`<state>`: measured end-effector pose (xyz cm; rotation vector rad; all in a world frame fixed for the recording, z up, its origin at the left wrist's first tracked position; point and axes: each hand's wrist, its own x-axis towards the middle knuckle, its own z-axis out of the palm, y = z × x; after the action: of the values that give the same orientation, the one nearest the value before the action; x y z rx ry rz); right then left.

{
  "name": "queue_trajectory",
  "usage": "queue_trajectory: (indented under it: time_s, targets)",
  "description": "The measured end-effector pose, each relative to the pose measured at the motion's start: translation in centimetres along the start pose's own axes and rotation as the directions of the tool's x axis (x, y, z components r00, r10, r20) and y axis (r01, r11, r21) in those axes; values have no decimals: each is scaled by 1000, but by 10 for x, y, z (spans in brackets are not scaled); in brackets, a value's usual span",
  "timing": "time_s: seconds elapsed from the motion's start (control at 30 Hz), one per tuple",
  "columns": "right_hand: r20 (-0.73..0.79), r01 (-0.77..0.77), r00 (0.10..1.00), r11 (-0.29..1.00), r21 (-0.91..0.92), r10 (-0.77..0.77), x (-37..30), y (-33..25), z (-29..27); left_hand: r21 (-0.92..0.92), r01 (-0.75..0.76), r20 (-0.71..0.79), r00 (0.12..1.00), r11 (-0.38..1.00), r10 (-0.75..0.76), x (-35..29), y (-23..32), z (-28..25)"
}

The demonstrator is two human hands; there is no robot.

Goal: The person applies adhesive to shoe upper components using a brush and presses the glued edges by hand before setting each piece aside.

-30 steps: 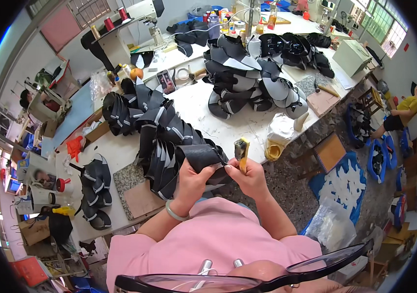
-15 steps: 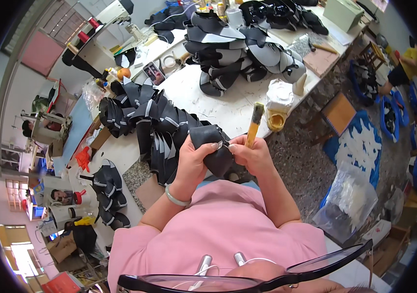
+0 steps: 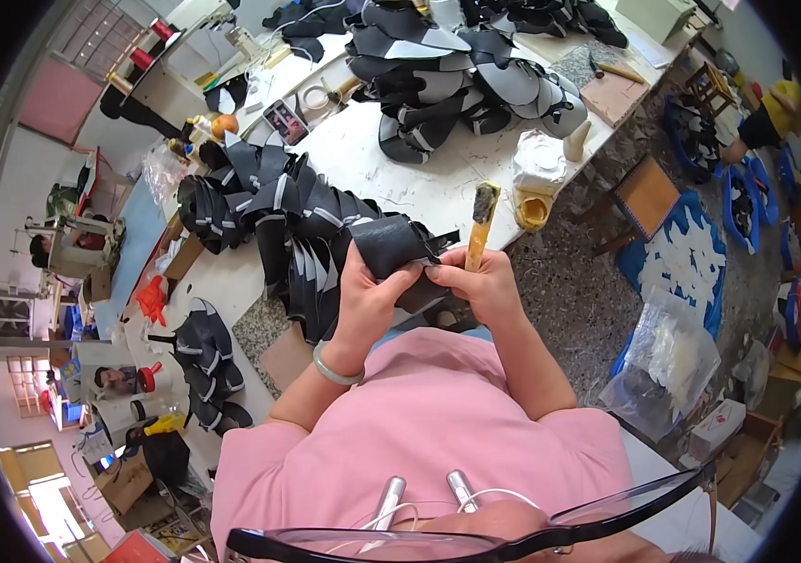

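Black, curved leather-like panel (image 3: 385, 244), left of a round yellow pot (image 3: 532, 213), is pinched by left hand (image 3: 370, 298) and right hand (image 3: 489, 287), the latter also clasping a dark-tipped yellow brush (image 3: 481, 223), as apparent edge work next demands steadiness.

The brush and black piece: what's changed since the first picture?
The brush has tipped forward, away from the person, so more of it shows. The black piece has turned slightly. Nothing was let go: the left hand still holds the piece, the right hand the brush.
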<state>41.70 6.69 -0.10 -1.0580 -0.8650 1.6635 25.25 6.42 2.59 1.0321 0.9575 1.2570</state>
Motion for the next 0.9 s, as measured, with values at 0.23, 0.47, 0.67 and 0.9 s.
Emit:
queue_trajectory:
  time_s: [0.23, 0.47, 0.67, 0.9]
  targets:
    - [73, -171, 984, 981, 95, 165, 10, 6, 17, 18, -44, -65, 997, 999, 45, -7, 3, -24]
    - [212, -323, 938, 914, 246, 274, 17, 14, 9, -78, 98, -69, 992, 992, -104, -5, 10, -32]
    - [388, -381, 887, 874, 302, 252, 15, 5, -1, -245, 232, -50, 967, 942, -251, -2, 9, -26]
    - [48, 220, 975, 963, -153, -215, -6, -3, 7, -295, 231, -81, 961, 927, -265, -10, 7, -2]
